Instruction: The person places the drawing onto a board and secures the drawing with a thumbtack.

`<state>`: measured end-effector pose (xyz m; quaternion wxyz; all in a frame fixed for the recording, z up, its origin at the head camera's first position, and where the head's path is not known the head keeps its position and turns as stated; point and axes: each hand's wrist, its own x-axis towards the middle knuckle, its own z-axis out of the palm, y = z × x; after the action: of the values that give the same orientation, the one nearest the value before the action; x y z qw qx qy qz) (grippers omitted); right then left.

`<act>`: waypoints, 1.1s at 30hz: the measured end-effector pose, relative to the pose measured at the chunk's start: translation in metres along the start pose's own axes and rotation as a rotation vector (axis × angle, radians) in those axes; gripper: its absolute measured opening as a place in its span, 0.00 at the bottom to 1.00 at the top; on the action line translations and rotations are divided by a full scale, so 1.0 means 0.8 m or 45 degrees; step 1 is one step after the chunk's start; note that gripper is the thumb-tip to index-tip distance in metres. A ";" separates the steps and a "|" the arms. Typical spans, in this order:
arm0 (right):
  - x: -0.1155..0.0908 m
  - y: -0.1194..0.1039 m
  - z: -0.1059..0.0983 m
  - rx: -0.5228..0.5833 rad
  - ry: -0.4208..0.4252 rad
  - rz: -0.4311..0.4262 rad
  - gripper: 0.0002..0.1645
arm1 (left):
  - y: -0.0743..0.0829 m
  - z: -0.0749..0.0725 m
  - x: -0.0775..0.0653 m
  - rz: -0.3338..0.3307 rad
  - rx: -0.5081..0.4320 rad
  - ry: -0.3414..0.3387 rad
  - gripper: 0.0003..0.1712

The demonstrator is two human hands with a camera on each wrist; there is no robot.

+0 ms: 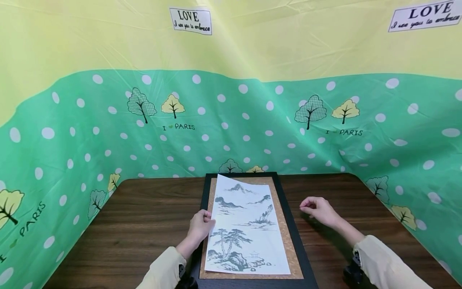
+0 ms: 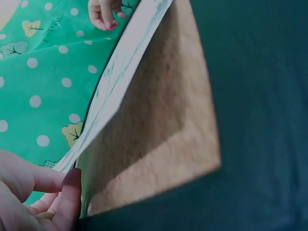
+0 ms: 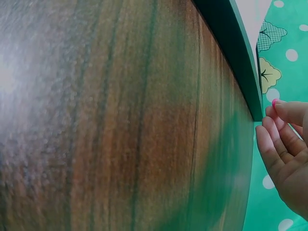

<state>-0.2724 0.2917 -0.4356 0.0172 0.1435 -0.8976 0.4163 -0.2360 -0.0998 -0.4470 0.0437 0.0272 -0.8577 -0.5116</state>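
A white paper sheet [image 1: 245, 241] with a grey ink landscape of mountains and pines lies over a black-framed cork board [image 1: 294, 257]. My left hand [image 1: 200, 228] pinches the sheet's left edge between thumb and fingers. In the left wrist view, the paper [image 2: 120, 82] is lifted off the bare cork [image 2: 159, 120]. To the right of the board, my right hand [image 1: 321, 210] hovers above the table. Its thumb and index finger pinch a tiny pink object [image 3: 275, 102], mostly hidden by the fingertips, so its kind is unclear.
Dark wood table [image 1: 144, 224] extends on both sides of the board. A green and yellow printed cloth [image 1: 245, 132] hangs behind and around it. The board's black frame [image 3: 240, 57] stands slightly above the tabletop.
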 end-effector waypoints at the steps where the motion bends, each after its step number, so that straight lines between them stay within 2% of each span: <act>1: 0.000 0.000 0.000 0.003 0.002 0.002 0.05 | -0.001 0.000 0.001 0.010 0.015 0.006 0.10; 6: -0.001 0.002 0.000 0.013 0.002 0.004 0.06 | -0.002 0.002 0.004 0.003 0.045 0.011 0.11; 12: -0.001 0.002 0.000 0.015 0.004 0.005 0.06 | 0.000 0.001 0.004 -0.023 0.081 -0.021 0.12; 16: 0.000 0.000 0.001 0.014 0.003 -0.002 0.06 | 0.001 -0.001 0.004 -0.009 0.114 -0.037 0.12; 21: 0.002 -0.003 0.001 -0.003 -0.003 -0.015 0.06 | -0.001 -0.010 0.004 0.051 0.121 -0.071 0.16; 28: 0.005 -0.007 0.000 -0.031 -0.006 -0.042 0.05 | -0.012 -0.031 0.011 0.196 0.180 -0.152 0.19; 33: 0.010 -0.009 0.000 -0.037 -0.011 -0.047 0.05 | -0.022 -0.045 0.018 0.256 0.247 -0.159 0.25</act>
<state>-0.2779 0.2858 -0.4290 0.0231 0.1614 -0.9009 0.4022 -0.2467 -0.1411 -0.4447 0.0385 -0.0868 -0.9025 -0.4201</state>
